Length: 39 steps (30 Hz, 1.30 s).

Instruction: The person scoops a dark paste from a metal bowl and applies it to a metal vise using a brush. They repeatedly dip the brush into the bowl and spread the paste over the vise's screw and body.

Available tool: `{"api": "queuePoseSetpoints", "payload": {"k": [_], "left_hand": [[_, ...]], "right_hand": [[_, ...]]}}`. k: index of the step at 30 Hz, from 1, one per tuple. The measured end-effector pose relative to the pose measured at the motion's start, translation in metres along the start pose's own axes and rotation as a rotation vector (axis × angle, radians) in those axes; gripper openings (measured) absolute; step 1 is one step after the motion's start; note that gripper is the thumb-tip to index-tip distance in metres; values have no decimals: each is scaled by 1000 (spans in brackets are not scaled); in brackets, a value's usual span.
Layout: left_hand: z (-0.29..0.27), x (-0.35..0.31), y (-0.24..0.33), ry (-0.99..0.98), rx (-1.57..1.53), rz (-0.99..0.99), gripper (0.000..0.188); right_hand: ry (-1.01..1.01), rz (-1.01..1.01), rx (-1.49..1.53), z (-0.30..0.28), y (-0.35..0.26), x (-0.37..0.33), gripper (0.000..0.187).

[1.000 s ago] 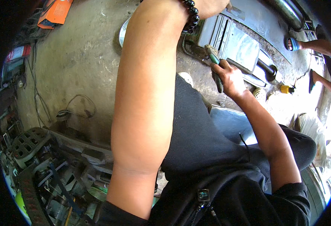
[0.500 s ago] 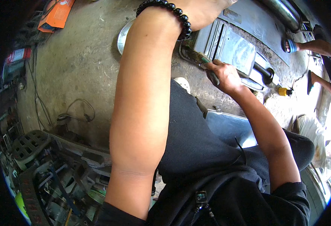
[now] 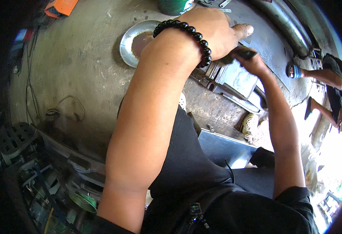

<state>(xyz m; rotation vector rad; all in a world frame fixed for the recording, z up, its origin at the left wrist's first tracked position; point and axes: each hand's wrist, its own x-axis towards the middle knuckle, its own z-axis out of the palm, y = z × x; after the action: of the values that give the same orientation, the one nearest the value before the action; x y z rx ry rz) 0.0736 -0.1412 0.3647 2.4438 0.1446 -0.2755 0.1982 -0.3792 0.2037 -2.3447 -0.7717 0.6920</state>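
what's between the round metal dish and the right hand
In the head view, the left hand and wrist, with a black bead bracelet, lie between the metal dish and the right hand, hiding whatever is beneath them.

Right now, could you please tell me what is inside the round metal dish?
A brownish patch shows in the round metal dish; whether liquid or stain, I cannot tell. The left forearm and black beaded bracelet hide its right side.

One vise (image 3: 238,80), one dish (image 3: 127,43)
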Motion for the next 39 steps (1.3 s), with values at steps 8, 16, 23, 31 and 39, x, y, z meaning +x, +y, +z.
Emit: {"api": "queuePoseSetpoints", "payload": {"k": [8, 16, 23, 31, 39], "left_hand": [[2, 10, -2, 70, 44, 30, 60], [4, 9, -1, 66, 34, -19, 55], [-4, 2, -2, 75, 36, -15, 54], [-13, -2, -6, 71, -6, -158, 55], [-21, -8, -19, 82, -48, -122, 49]], "right_hand": [[57, -383, -501, -17, 7, 36, 26], [-220, -366, -285, 60, -47, -85, 29], [-263, -236, -52, 10, -33, -6, 18], [-12, -336, -544, -35, -6, 84, 26], [-252, -482, -605, 72, -39, -14, 47]]}}
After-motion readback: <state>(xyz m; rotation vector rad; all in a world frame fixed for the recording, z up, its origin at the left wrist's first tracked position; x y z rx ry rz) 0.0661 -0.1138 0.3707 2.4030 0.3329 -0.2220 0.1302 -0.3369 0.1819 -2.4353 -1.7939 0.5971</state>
